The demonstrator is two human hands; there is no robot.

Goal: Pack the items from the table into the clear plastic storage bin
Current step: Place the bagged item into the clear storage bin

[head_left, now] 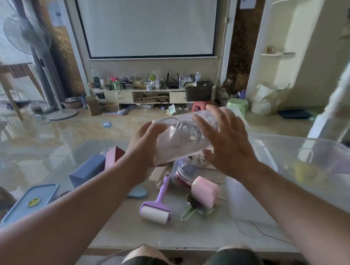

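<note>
Hands (147,139) (222,139) hold clear bag (181,140) lengthwise, tilted up-right.

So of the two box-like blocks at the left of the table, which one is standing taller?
The pink box, behind the blue-grey box. It stands upright on end with a dark red side showing, while the blue-grey one lies long and low.

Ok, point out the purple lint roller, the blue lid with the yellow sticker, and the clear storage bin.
purple lint roller (155,213): head view, on its white roll.
blue lid (43,194): head view, on its flat top beside the yellow sticker.
clear storage bin (315,148): head view, on its far wall.
</note>
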